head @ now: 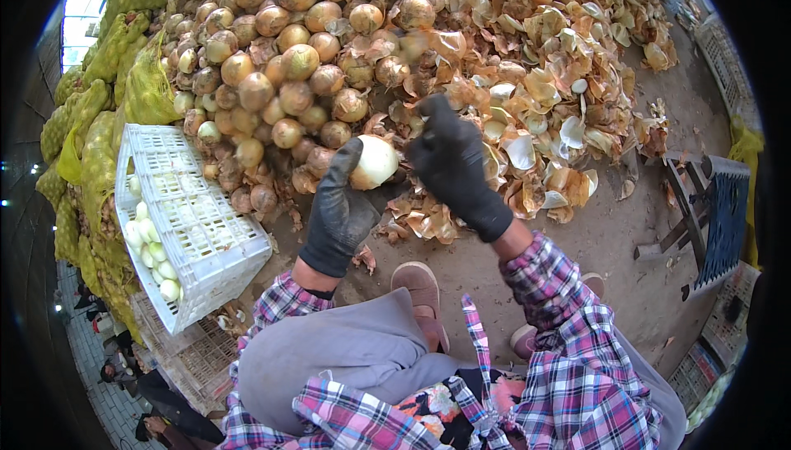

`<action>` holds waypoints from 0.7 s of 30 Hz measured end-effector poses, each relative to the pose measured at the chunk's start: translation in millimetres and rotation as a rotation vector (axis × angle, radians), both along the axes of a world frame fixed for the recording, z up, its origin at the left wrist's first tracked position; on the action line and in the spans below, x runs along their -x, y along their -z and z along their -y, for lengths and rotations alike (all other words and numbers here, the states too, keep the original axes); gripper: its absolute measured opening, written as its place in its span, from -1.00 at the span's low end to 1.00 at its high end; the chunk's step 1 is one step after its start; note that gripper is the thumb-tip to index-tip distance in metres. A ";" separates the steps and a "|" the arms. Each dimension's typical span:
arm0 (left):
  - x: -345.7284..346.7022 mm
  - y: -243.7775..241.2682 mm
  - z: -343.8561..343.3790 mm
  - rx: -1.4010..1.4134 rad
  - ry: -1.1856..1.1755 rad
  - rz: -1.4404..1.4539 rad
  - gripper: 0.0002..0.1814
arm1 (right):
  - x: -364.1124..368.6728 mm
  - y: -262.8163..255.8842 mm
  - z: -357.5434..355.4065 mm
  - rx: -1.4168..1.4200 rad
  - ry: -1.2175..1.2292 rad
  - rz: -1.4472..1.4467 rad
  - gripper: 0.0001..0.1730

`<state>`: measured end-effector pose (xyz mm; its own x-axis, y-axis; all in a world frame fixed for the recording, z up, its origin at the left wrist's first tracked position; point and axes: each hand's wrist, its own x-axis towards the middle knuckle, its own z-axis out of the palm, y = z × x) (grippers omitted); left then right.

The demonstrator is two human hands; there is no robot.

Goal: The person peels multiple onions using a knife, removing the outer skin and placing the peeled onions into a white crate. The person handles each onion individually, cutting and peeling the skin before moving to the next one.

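Note:
My left hand point(338, 212), in a dark work glove, grips a white, mostly peeled onion point(374, 162), its thumb along the near side. Just to the right, my right hand point(448, 156), gloved in black, is curled and blurred by motion. A small pale spot shows at its fingers, but what they hold, if anything, cannot be made out. In front of both hands rises a large heap of unpeeled brown onions point(301, 62). Loose onion skins point(537, 91) spread over the right side of the heap, and some skins lie on the floor below my hands.
At the left, a tilted white plastic crate point(204, 203) holds peeled onions point(148, 237). Yellow mesh sacks point(102, 153) are stacked behind it. A stool with a dark woven seat point(722, 224) stands at the right. Other people point(167, 410) are at the lower left.

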<state>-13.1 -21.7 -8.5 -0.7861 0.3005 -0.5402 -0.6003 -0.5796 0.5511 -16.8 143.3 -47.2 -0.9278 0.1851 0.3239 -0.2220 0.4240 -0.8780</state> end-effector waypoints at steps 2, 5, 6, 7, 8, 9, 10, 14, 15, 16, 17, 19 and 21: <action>4.2 6.4 5.2 -0.164 0.070 0.016 -0.42 | 1.3 12.7 -28.4 0.082 0.059 0.017 -0.74; 7.1 7.6 10.7 -0.244 0.148 0.014 -0.43 | -3.8 3.2 -40.6 0.382 -0.068 0.223 -0.83; 7.7 6.4 9.8 -0.247 0.148 0.034 -0.43 | -7.2 -2.8 -42.3 0.492 -0.118 0.314 -0.87; 8.1 5.3 8.1 -0.250 0.149 0.056 -0.43 | -9.6 -11.2 -41.9 0.532 -0.153 0.335 -0.90; 8.0 2.7 6.0 -0.222 0.154 0.019 -0.44 | -10.9 -20.9 -39.0 0.573 -0.188 0.355 -0.92; 7.0 0.1 3.2 -0.196 0.163 -0.015 -0.45 | -12.2 -26.2 -38.2 0.614 -0.218 0.376 -0.95; 5.7 -1.2 1.4 -0.170 0.172 -0.049 -0.46 | -13.1 -26.9 -39.4 0.601 -0.281 0.355 -0.89; -0.2 -7.7 0.2 0.122 0.171 -0.202 -0.52 | -14.3 -27.2 -27.1 0.467 -0.317 0.149 -0.76; 0.9 -12.8 -1.2 0.169 0.207 -0.264 -0.53 | -14.2 -27.1 -27.7 0.450 -0.344 0.155 -0.77; 1.7 -16.7 -2.4 0.215 0.243 -0.325 -0.54 | -14.2 -27.1 -28.3 0.433 -0.372 0.161 -0.78; 2.2 -18.3 -3.2 0.259 0.256 -0.339 -0.55 | -14.3 -27.1 -28.9 0.415 -0.400 0.168 -0.79; 2.5 -20.1 -4.2 0.347 0.285 -0.366 -0.58 | -15.2 -27.8 -29.7 0.302 -0.420 0.106 -0.81; -0.2 -22.8 -6.7 0.339 0.250 -0.366 -0.59 | -16.0 -28.3 -28.8 0.232 -0.414 0.053 -0.83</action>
